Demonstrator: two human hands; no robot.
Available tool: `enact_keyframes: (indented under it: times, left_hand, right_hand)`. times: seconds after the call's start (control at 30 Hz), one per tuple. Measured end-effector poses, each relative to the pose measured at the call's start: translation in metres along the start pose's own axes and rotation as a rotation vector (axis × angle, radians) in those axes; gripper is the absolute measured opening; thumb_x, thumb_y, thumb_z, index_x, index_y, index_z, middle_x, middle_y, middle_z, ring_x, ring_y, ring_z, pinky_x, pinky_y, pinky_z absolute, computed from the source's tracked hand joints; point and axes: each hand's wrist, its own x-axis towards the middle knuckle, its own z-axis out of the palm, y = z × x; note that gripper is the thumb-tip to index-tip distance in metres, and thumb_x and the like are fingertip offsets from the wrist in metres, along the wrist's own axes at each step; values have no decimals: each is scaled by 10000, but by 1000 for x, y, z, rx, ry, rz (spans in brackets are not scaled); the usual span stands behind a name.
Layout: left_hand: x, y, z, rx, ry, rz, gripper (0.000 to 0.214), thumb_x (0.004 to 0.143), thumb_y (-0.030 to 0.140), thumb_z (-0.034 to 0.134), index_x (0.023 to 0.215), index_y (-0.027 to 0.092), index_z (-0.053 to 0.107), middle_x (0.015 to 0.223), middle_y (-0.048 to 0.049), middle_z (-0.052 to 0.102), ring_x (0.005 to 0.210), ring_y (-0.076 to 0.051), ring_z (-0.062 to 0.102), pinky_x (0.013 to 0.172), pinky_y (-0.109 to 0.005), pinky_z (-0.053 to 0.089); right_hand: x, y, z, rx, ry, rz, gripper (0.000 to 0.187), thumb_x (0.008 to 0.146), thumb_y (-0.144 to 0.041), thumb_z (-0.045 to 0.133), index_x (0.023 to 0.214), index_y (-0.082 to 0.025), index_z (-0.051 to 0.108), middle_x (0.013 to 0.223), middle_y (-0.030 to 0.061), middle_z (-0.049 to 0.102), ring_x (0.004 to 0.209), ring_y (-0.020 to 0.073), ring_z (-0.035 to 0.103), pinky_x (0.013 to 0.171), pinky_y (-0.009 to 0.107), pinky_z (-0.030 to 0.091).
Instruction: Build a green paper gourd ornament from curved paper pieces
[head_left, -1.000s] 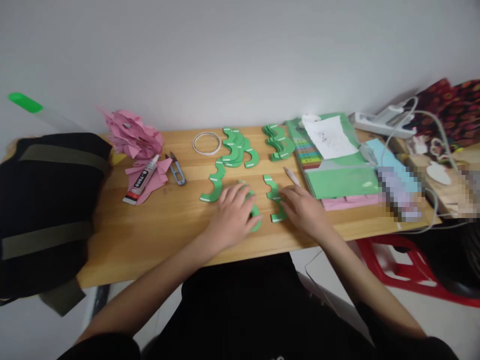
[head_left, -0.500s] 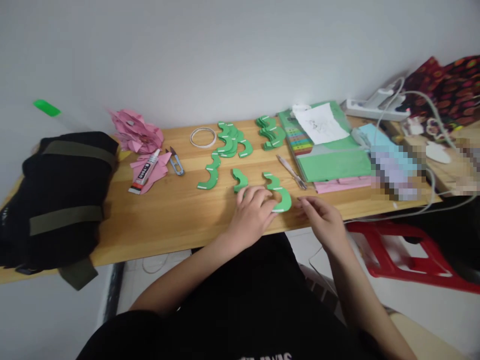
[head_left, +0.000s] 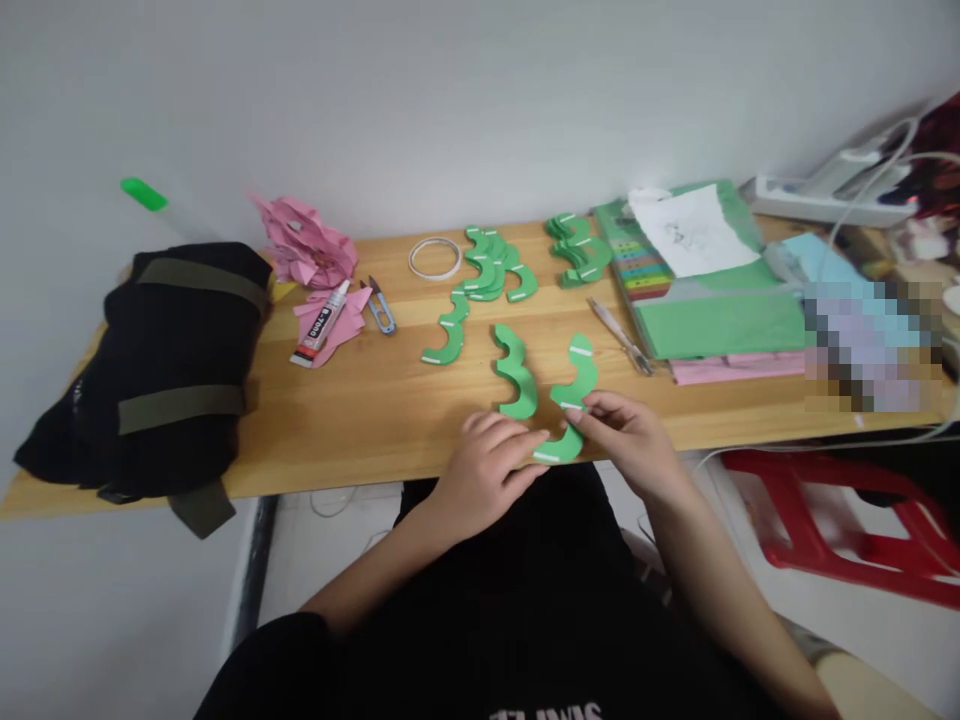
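A wavy green paper cutout [head_left: 583,375] with white strips across it lies slanted at the table's front edge. My left hand [head_left: 487,470] pinches its lower end between thumb and fingers. My right hand [head_left: 626,435] has thumb and forefinger closed on its middle, at a white strip. Just left of it is another wavy green piece [head_left: 517,380], with no strip showing. Farther left lies a green piece with strips [head_left: 450,340]. Behind are a spread pile of green cutouts [head_left: 487,270] and a second stack [head_left: 589,255].
To the left are a black bag [head_left: 180,340], crumpled pink paper [head_left: 307,240], a glue tube [head_left: 321,325], thread snips [head_left: 382,308] and a white ring [head_left: 412,262]. At right lie a pen-like tool [head_left: 619,335], green sheets [head_left: 720,325] and a power strip [head_left: 817,200]. A red stool [head_left: 787,520] stands below.
My right hand has moved in from the right and gripped the strip-marked cutout, which now slants toward me. My left hand has uncovered the neighbouring green piece. The view has shifted right.
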Motion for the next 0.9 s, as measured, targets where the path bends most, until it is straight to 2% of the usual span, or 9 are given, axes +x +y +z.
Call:
enact_keyframes:
  times: [0.07, 0.2, 0.37, 0.53, 0.73, 0.83, 0.9]
  left_hand:
    - [0, -8, -3, -80, 10, -81, 267, 909, 352, 615, 1119, 189, 635, 983, -63, 690, 936, -199, 610, 867, -382, 472]
    - [3, -21, -10, -105, -6, -174, 380, 824, 417, 709, 1110, 177, 640, 1005, -73, 665, 976, -216, 596, 888, -400, 470]
    - [10, -29, -12, -149, -1, -164, 246, 842, 408, 695, 971, 199, 676, 929, -32, 681, 911, -186, 610, 869, -378, 454]
    - [18, -37, -13, -150, 23, -156, 221, 846, 391, 697, 930, 188, 676, 897, -30, 690, 878, -179, 608, 852, -374, 447]
    - [28, -45, -21, -145, -25, -166, 230, 845, 406, 695, 924, 191, 675, 912, -32, 686, 893, -183, 603, 858, -377, 454]
    - [35, -51, -28, -156, -37, -154, 295, 839, 446, 686, 974, 184, 671, 938, -42, 684, 909, -187, 607, 861, -373, 462]
    - [41, -59, -32, -113, -50, -185, 265, 879, 419, 647, 1005, 187, 667, 948, -46, 684, 916, -187, 606, 850, -368, 465]
  right_hand:
    - [6, 3, 5, -11, -10, 6, 346, 691, -547, 737, 675, -212, 652, 594, -14, 596, 532, 114, 517, 506, 250, 443]
    - [19, 1, 10, -3, -42, 45, 313, 706, -515, 737, 674, -214, 656, 585, -19, 590, 524, 108, 504, 503, 245, 422]
    - [32, -6, 19, -7, -110, 79, 318, 701, -522, 737, 710, -214, 658, 637, -5, 635, 549, 118, 543, 528, 259, 463]
    - [44, -9, 25, 58, -28, 115, 335, 665, -517, 764, 764, -216, 658, 585, -32, 584, 485, 99, 498, 459, 242, 443]
    - [55, -10, 30, 67, 111, 133, 299, 623, -455, 808, 724, -206, 677, 580, -27, 597, 499, 90, 517, 465, 227, 454]
    - [58, -11, 31, 134, 109, 225, 286, 594, -430, 831, 694, -202, 691, 575, -26, 619, 478, 74, 517, 428, 199, 433]
    - [59, -12, 32, 177, 81, 308, 288, 570, -424, 844, 680, -200, 699, 582, -24, 638, 452, 64, 505, 390, 186, 409]
